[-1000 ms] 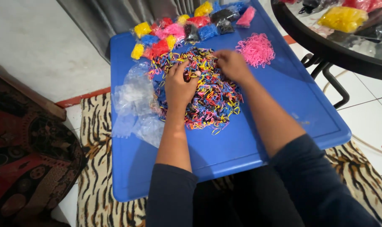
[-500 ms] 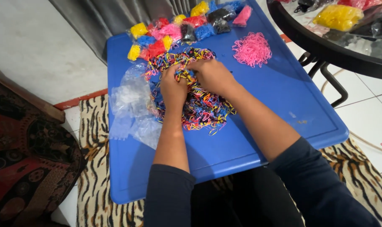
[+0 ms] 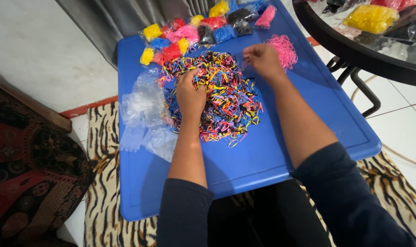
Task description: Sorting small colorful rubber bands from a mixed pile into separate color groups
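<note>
While the left hand point(image 3: 191, 93) presses flat into the mixed bands point(image 3: 221, 98), right fingers point(image 3: 250, 54) pinch one above its far edge.

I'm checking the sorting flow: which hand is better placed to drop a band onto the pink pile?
Probably the right hand. It is pinched at the far edge of the mixed band heap, right beside the pink pile. The left hand lies flat on the heap's near-left side, farther off.

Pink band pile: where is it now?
In the head view, the pink band pile lies on the blue tray, far right, just beyond the right hand, beside the mixed heap.
</note>
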